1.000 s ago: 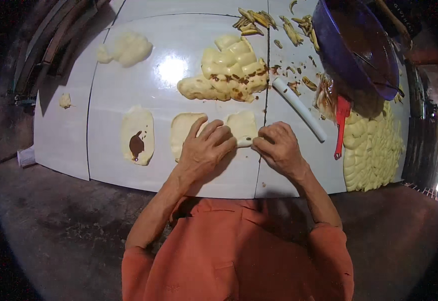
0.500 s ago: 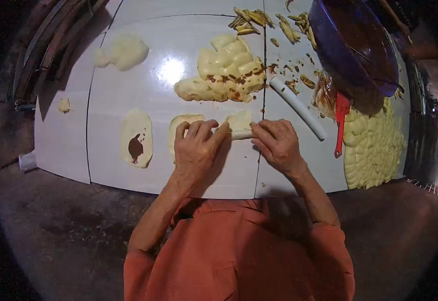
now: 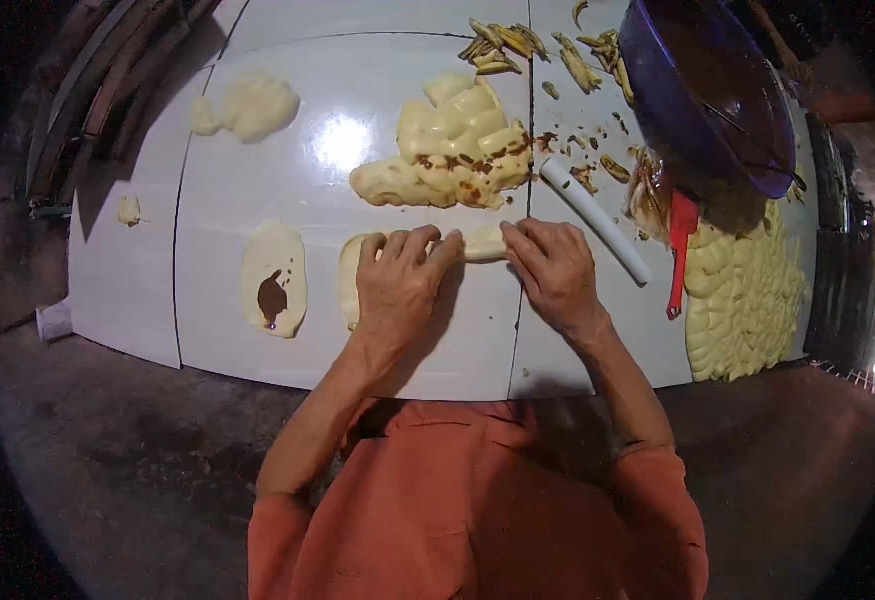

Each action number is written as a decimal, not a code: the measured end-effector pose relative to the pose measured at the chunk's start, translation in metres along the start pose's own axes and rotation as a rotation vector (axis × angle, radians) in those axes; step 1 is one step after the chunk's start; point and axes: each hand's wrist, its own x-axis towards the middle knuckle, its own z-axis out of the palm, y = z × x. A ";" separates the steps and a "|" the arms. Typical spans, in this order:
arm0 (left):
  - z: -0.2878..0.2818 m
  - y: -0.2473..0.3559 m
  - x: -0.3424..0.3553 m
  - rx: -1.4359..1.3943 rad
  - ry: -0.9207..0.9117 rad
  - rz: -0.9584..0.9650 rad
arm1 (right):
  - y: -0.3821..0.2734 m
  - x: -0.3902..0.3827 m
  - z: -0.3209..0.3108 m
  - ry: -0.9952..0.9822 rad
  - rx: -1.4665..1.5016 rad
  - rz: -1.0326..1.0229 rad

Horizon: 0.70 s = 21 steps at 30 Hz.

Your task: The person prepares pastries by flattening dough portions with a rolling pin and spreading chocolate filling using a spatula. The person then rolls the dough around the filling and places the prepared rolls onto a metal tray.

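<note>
On a glossy white tabletop (image 3: 227,210), a partly rolled strip of pale yellow dough (image 3: 485,243) is held between two bare hands. The strip's left end is gripped by the bent fingers of the left hand (image 3: 397,280), and its right end is pinched in the closed grip of the right hand (image 3: 557,265). Just left of the strip, a flat, pale dough sheet (image 3: 349,290) is partly covered by the left hand. Farther left of the strip, well apart from it, a flat oval of pale dough (image 3: 277,255) is topped with a dark brown filling (image 3: 272,297). Beyond the strip, a heap of plump yellow dough pieces (image 3: 462,115) is smeared with brown along its near part. To the right of the strip, past the right hand, a slim white rod (image 3: 594,220) is laid at a slant. Farther right of the strip, a red scraper (image 3: 679,250) is placed beside a broad, lumpy yellow dough mass (image 3: 742,290). Well beyond the strip and to its right, a large purple basin (image 3: 652,110) is seen, filled with something brown.
</note>
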 end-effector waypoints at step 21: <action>0.000 -0.014 0.026 -0.145 -0.240 0.058 | -0.002 0.033 -0.020 -0.185 0.182 0.039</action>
